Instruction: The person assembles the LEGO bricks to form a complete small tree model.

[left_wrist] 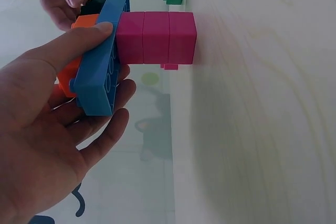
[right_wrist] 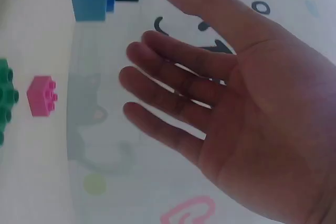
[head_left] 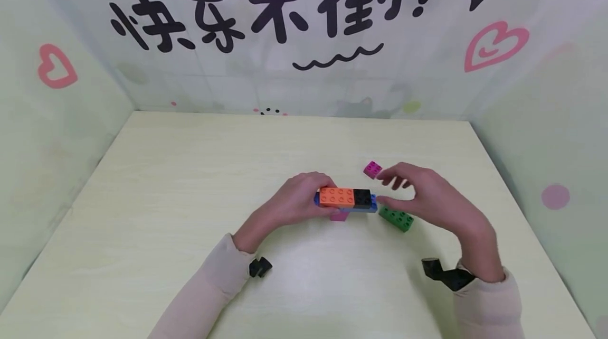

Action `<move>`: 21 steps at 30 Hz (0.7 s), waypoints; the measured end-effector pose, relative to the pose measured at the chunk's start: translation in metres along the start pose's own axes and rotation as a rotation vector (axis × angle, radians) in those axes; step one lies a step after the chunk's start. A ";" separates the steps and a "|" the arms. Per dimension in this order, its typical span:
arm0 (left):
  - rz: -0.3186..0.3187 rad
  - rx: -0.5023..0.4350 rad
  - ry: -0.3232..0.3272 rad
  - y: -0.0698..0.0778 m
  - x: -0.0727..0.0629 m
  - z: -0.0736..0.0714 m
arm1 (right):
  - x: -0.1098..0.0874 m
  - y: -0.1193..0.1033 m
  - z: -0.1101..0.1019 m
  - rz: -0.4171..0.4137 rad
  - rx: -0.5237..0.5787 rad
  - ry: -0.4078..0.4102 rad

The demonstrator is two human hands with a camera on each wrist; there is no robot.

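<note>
My left hand (head_left: 296, 199) grips a toy brick build by its long blue brick (left_wrist: 97, 74), thumb on one side and fingers on the other. On top of the blue brick sit an orange brick (head_left: 336, 197) and a black brick (head_left: 362, 198), end to end. Under it, a pillar of three magenta bricks (left_wrist: 156, 38) reaches down toward the table. My right hand (head_left: 429, 191) hovers just right of the build, fingers spread and holding nothing. In the right wrist view its thumb is near the black brick but apart from it.
A green brick (head_left: 396, 218) lies on the table (head_left: 190, 170) below the right hand. A small magenta brick (head_left: 372, 169) lies farther back, by the right fingertips. Printed walls (head_left: 228, 85) enclose the table at the back and both sides.
</note>
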State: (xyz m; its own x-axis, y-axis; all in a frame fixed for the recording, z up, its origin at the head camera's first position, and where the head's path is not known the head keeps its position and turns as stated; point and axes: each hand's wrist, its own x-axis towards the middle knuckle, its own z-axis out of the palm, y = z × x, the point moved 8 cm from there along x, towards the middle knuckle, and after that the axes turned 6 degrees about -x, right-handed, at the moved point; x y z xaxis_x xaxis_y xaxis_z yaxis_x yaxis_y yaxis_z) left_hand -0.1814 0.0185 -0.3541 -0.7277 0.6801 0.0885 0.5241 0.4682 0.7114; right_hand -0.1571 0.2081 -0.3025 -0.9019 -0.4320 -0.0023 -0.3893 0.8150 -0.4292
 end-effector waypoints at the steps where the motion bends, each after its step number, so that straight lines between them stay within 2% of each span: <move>1: -0.001 0.002 -0.001 0.000 0.000 0.000 | -0.003 0.007 -0.002 0.038 -0.024 -0.009; 5: -0.003 -0.001 0.001 0.001 0.000 0.001 | -0.011 0.033 0.003 0.174 -0.082 -0.119; 9: -0.007 -0.001 -0.001 -0.001 0.000 0.002 | -0.012 0.053 0.029 0.297 -0.071 -0.294; 12: -0.012 0.006 -0.002 -0.001 0.000 0.002 | -0.011 0.059 0.047 0.348 -0.055 -0.384; 15: -0.014 0.013 -0.001 -0.001 0.000 0.002 | -0.011 0.061 0.053 0.371 -0.063 -0.420; 21: -0.007 0.016 0.001 0.001 0.001 0.001 | -0.009 0.059 0.052 0.348 -0.096 -0.409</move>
State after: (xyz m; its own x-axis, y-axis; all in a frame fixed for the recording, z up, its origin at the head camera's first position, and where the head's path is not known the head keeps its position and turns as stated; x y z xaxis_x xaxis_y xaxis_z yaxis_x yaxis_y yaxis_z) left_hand -0.1810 0.0201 -0.3546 -0.7318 0.6763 0.0844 0.5259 0.4816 0.7011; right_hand -0.1622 0.2400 -0.3746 -0.8414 -0.2295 -0.4893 -0.1132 0.9601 -0.2556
